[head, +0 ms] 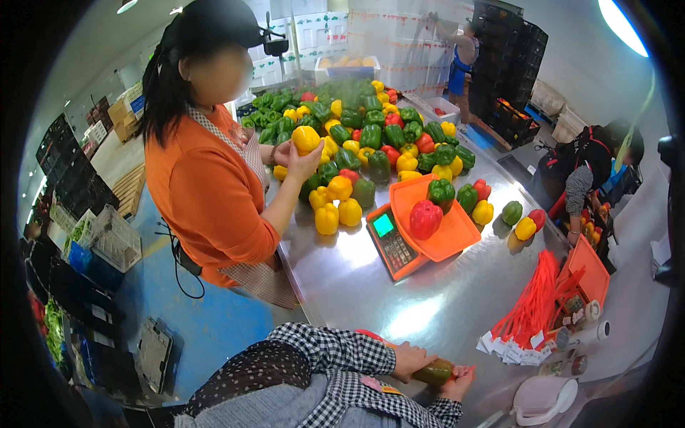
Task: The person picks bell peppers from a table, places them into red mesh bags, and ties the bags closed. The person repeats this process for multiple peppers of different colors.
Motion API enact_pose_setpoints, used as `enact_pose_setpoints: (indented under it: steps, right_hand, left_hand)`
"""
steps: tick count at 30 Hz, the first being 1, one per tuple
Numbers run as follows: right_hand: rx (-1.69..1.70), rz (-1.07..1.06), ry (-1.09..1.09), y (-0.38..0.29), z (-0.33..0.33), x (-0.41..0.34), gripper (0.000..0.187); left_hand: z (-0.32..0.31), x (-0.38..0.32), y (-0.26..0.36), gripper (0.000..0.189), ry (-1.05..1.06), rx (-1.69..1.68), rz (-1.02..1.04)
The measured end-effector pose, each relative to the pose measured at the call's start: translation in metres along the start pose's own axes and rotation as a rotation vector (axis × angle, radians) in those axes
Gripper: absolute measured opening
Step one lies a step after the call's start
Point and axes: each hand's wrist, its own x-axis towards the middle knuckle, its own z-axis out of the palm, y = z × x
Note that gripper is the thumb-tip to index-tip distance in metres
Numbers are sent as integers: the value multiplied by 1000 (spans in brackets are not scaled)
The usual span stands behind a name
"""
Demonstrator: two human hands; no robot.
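Observation:
Low in the view, both my hands are around an olive-green bell pepper (pixel 432 372), which seems to lie in a red mesh net. My left hand (pixel 411 360) grips its left end, and red material shows beside that forearm. My right hand (pixel 457 383) is at the other end, with a bit of red net at its fingers. Part of the pepper is hidden by my fingers. Up the steel table (pixel 353 289) stands an orange digital scale (pixel 452 243) with a red bell pepper (pixel 426 220) and a green bell pepper (pixel 441 193) on its pan.
A co-worker in orange (pixel 208 198) stands at the table's left edge, holding a yellow bell pepper (pixel 306 140). Mixed peppers (pixel 370 136) are heaped at the back. Red net bags (pixel 530 299) with white tags, a second orange scale (pixel 586 270), jars and a pale jug (pixel 543 398) line the right.

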Motion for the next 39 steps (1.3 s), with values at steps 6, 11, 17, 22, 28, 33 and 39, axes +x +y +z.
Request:
enact_pose_setpoints:
  steps: [6,11,17,22,28,33,39]
  right_hand:
    - [-34,5,-1,-7,-7,-5,46]
    - [-64,-27,101,-7,4,5,44]
    - [67,16,229,-7,5,14,44]
    - [49,39,68,-4,-2,8,43]
    - [10,16,82,-18,4,-4,43]
    - [-125,-84,136,-21,2,10,45]
    - [-170,-113,137,-17,2,15,45]
  left_hand:
    - [8,3,10,84,38,44,29]
    - [-13,-9,5,96,-13,-60,-22]
    - [-27,-63,-21,101,-107,41,-159]
    - [-33,-70,-25,92,-136,51,-124]
    - [-30,-58,-17,82,-29,139,-23]
    - [-32,-47,-14,86,-99,109,-79]
    - [-37,-73,-22,95,-74,65,-82]
